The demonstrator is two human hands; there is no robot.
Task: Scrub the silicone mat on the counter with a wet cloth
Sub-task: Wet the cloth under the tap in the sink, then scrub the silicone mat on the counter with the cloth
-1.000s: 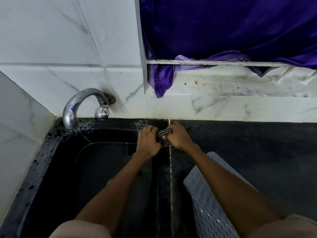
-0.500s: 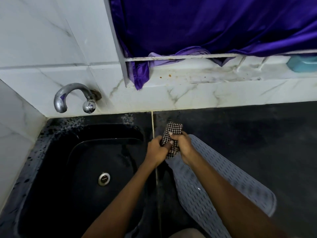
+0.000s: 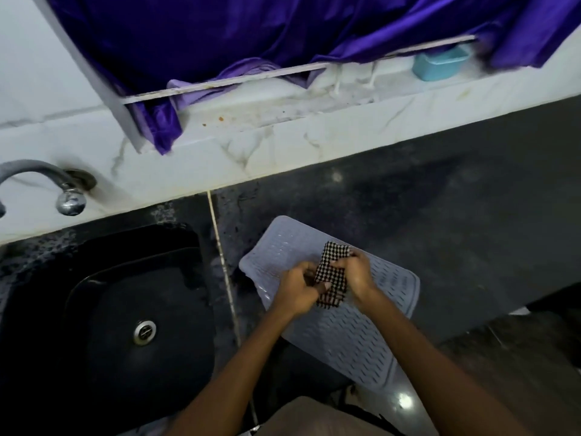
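Checked cloth (image 3: 331,280), one, gripped by two hands above one mat (image 3: 352,335).

counter (image 3: 424,215) right of mat (image 3: 345,335) bare; sink (image 3: 103,309) left.

Two bare forearms, no sleeves in view, possibly a beige garment (image 3: 314,416) below

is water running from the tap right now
No, the tap shows no stream, and both hands hold the checked cloth over the mat.
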